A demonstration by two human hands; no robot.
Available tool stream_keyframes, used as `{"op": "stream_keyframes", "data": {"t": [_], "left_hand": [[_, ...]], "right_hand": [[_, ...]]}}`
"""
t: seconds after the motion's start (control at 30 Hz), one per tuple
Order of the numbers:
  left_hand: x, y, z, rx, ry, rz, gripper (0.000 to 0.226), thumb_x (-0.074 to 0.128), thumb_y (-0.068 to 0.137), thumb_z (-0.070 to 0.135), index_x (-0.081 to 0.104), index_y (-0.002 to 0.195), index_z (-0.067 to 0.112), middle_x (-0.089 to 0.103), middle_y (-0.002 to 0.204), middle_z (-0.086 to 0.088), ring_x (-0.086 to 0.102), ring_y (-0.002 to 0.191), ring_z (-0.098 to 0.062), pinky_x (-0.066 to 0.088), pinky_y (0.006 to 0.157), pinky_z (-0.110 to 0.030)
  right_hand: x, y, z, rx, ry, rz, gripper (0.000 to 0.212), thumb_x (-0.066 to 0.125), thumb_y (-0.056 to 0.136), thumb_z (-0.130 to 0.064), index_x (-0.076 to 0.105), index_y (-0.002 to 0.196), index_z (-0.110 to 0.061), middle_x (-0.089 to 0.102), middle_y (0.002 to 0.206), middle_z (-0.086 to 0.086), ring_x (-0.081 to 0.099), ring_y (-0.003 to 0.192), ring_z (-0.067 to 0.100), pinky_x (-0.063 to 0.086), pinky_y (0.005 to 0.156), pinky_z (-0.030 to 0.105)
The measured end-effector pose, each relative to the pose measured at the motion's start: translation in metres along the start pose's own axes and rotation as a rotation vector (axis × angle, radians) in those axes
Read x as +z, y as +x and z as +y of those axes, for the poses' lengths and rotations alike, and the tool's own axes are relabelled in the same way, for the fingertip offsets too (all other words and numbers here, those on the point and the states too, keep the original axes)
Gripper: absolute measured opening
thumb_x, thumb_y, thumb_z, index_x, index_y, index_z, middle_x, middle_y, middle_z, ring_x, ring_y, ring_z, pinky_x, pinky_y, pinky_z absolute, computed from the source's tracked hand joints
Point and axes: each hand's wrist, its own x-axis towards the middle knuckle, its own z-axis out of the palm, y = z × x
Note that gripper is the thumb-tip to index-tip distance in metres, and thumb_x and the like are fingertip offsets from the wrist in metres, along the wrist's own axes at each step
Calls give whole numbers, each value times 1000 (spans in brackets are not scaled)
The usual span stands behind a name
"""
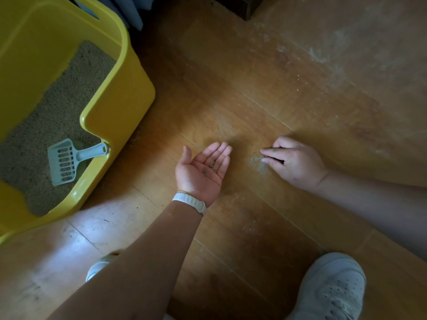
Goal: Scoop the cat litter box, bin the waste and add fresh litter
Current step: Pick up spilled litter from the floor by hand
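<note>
The yellow litter box [129,88] stands at the left, with tan litter [46,125] in it. A pale blue slotted scoop [67,159] lies on the litter, its handle against the box's low front rim. My left hand [202,169] rests palm up on the wooden floor, fingers apart, with a few litter grains in the palm. My right hand [293,162] is palm down to its right, its fingertips at a small pile of spilled litter grains [255,160] on the floor.
The wooden floor [277,88] carries dust and scattered grains, mostly at the upper right. My white shoes show at the bottom, one [330,289] at the right and one [99,266] partly under my left arm. Dark furniture [245,5] stands at the top.
</note>
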Motion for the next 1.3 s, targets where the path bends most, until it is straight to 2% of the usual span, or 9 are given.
{"op": "stream_keyframes", "data": {"t": [0.17,0.37,0.6,0.83,0.97,1.03,1.17,1.23,1.3], "left_hand": [[3,1,-4,-8,30,2,72,26,100,55,64,107,-6,68,114,-23,67,106,-32,51,94,-37],[6,4,-3,-6,42,1,73,26,99,56,64,108,-7,68,114,-23,67,106,-33,52,92,-37],[13,7,-3,-4,54,-10,73,25,99,56,64,105,-6,69,112,-22,68,103,-33,52,92,-36],[12,4,-3,-6,43,-27,73,26,99,56,65,106,-6,68,113,-23,68,103,-33,54,89,-36],[10,2,1,-3,29,-30,73,27,99,56,64,106,-6,68,113,-23,68,103,-33,53,90,-36],[9,-1,4,-1,23,-36,73,27,99,56,65,106,-6,68,113,-23,69,103,-33,54,89,-36],[4,-2,6,-7,10,-36,73,27,99,56,65,105,-7,69,112,-24,69,102,-33,54,88,-37],[1,-4,6,-11,6,-27,73,27,99,56,64,106,-7,68,112,-24,68,104,-33,52,91,-37],[-2,-6,5,-16,10,-27,72,28,99,56,64,108,-7,68,112,-24,67,105,-34,51,93,-38]], "right_hand": [[6,3,-3,-31,48,65,31,54,91,-36,78,95,-17,62,77,-4,59,64,16,49,50,28],[13,3,-5,35,85,112,15,64,88,-21,78,84,-16,68,79,-3,64,68,21,51,54,31],[19,2,-2,2,17,128,20,58,92,-22,71,78,-16,64,76,-2,61,67,24,49,54,34],[15,7,-6,-73,-115,90,23,50,95,-19,65,80,-12,56,74,2,54,59,26,43,47,30],[11,11,-11,-50,-212,-11,14,59,91,-9,61,77,-11,55,75,4,54,56,30,37,45,28],[11,14,-14,-12,-242,-90,14,59,93,-9,59,79,-11,53,79,3,55,61,30,37,48,29],[3,20,-25,125,-257,-224,17,40,102,-20,53,93,-15,48,97,0,55,82,25,45,64,36],[-4,21,-38,195,-182,-237,18,38,103,-24,52,94,-17,53,108,4,58,101,29,47,73,38],[-8,19,-62,180,-93,-207,16,41,101,-26,52,92,-19,57,118,7,55,117,32,47,78,39]]}}
